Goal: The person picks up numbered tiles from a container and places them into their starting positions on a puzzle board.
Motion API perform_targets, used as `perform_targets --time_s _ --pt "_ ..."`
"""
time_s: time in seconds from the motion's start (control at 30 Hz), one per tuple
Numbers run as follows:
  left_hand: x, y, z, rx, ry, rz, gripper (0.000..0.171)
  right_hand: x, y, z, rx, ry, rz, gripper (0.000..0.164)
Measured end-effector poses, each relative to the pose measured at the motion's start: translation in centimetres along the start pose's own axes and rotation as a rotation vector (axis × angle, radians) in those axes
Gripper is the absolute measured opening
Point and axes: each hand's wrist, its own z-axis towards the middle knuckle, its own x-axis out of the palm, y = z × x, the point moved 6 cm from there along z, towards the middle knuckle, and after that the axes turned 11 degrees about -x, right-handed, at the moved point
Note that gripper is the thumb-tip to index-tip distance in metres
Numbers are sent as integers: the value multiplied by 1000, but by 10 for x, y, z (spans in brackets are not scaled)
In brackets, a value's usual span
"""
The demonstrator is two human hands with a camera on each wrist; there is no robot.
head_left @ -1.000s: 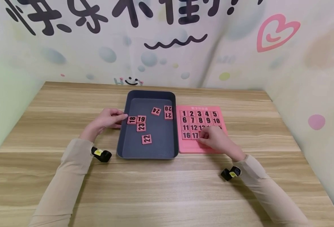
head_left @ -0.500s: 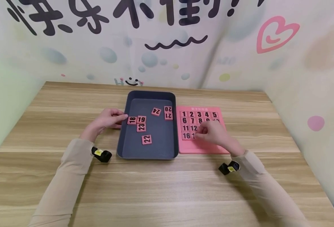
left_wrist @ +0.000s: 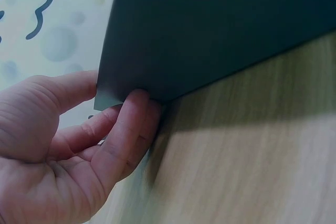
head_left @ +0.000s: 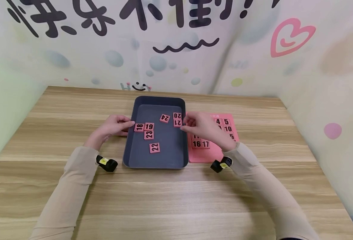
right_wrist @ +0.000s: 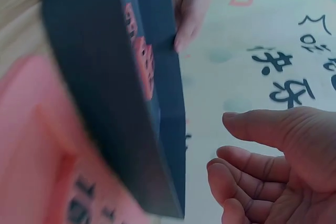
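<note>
Fingers (right_wrist: 257, 163) of the right hand (head_left: 203, 126) curl loosely with the thumb well apart from them; those of the left hand (head_left: 113, 126) and its thumb pinch the tray (head_left: 170, 156) by its wall. Half a second ago the right hand was over the board (head_left: 200, 155), partly covering tile 17 (head_left: 205, 144); now it is at the tray's wall nearest the board, close by tile 21 (head_left: 177, 123), and 17 shows whole beside tile 16 (head_left: 196, 143). Its new place hides much of the upper-left numbers, while 4, 5 and 10 show. The left hand and the loose tiles match the earlier frame.

Inside the tray, 20 (head_left: 177, 115) lies against 21, and 24 (head_left: 164, 118) sits near them, turned askew. Across from these, 18 (head_left: 139, 127), 19 (head_left: 149, 126) and 23 (head_left: 149, 134) cluster together; 22 (head_left: 154, 147) lies apart, nearer the person.

Only the left wrist view shows the fingers pressed to the tray's outer face. Only the right wrist view opens up the gap between right thumb and fingers, which the head view leaves unclear. Tray and board sit side by side on the wooden table (head_left: 164, 206).
</note>
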Motion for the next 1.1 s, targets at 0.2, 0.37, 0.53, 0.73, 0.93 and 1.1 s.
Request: perform_targets --time_s 0.2,0.37,0.53,0.73,0.93,1.1 --pt "0 -1 0 6 -5 8 40 10 17 33 -24 24 25 14" --pt "0 -1 0 8 -5 23 39 25 30 56 -87 35 26 16" --pt "0 -1 -1 9 1 11 40 42 41 72 -128 63 36 21" --pt "0 -2 -3 14 8 8 40 61 43 88 -131 114 98 25" --pt "-1 -1 -3 10 11 4 39 79 34 102 -73 169 125 32" --pt "-1 -1 -2 10 12 10 39 91 26 111 -7 200 104 35"
